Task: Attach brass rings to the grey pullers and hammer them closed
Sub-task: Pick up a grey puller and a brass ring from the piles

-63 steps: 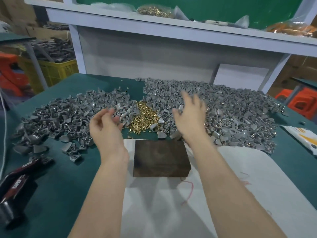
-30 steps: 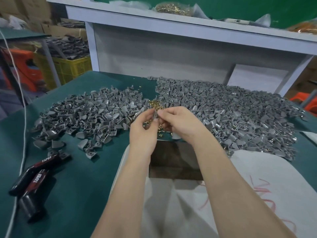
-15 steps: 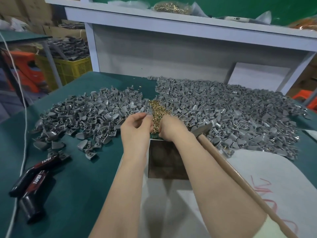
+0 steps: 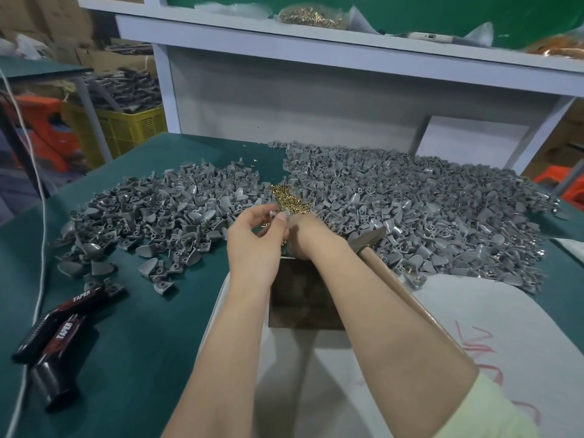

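Note:
Grey pullers lie in two heaps on the green table, a left heap (image 4: 158, 210) and a bigger right heap (image 4: 426, 203). A small pile of brass rings (image 4: 286, 197) sits between them. My left hand (image 4: 252, 248) pinches one grey puller (image 4: 271, 214) just in front of the rings. My right hand (image 4: 308, 237) meets it, thumb and fingers pinching a tiny brass ring at the puller. A hammer (image 4: 368, 238) lies along my right forearm, its head by the wrist; the wooden handle (image 4: 407, 292) runs back. A dark wooden block (image 4: 300, 301) is below my wrists.
A white cloth (image 4: 474, 327) covers the near table under the block. A black and red tape dispenser (image 4: 57, 330) and a white cord (image 4: 41, 222) lie at the left. The shelf (image 4: 347, 42) behind holds a bag of brass parts (image 4: 309, 15). A yellow crate (image 4: 126, 128) stands beyond the table's left edge.
My hands, spread over the heaps two seconds ago, came together at the brass pile. The hammer has come into view beside my right forearm. Since half a second ago the hands barely moved.

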A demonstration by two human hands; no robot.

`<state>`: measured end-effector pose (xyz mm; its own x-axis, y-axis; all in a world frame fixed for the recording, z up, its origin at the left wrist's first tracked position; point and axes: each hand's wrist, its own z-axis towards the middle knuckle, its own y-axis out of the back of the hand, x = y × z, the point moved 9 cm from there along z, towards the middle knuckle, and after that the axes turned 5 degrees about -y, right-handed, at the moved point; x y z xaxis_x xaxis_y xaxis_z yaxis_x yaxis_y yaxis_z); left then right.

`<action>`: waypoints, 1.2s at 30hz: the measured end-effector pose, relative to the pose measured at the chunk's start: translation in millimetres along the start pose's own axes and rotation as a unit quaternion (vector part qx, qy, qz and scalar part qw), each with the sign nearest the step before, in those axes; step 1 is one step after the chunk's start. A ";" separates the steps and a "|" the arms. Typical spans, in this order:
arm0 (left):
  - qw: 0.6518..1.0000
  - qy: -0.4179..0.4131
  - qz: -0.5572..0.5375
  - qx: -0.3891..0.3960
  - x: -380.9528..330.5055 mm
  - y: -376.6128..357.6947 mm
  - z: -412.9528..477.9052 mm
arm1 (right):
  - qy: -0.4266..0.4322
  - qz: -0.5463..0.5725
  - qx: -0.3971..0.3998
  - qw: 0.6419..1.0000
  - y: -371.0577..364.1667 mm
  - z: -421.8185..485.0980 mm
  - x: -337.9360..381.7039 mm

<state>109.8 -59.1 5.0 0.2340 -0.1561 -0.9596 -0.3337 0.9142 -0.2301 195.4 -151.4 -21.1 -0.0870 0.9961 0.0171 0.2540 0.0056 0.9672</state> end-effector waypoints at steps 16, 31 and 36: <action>0.887 -0.118 0.357 0.267 -11.3 -60.0 -40.7 | 0.019 0.582 -0.183 0.792 30.5 -118.7 -112.3; 0.826 -0.147 0.457 0.295 -7.9 -69.0 -48.2 | 0.040 0.313 -0.285 0.905 18.2 -133.6 -94.8; 0.829 -0.149 0.447 0.301 -7.1 -69.5 -49.0 | 0.025 0.311 -0.282 0.908 16.8 -133.9 -96.0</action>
<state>86.5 -139.8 19.9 0.3836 0.7025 -0.5994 0.0000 0.6491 0.7607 79.0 -258.8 27.5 -0.1431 0.7861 0.6012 -0.2621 -0.6159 0.7429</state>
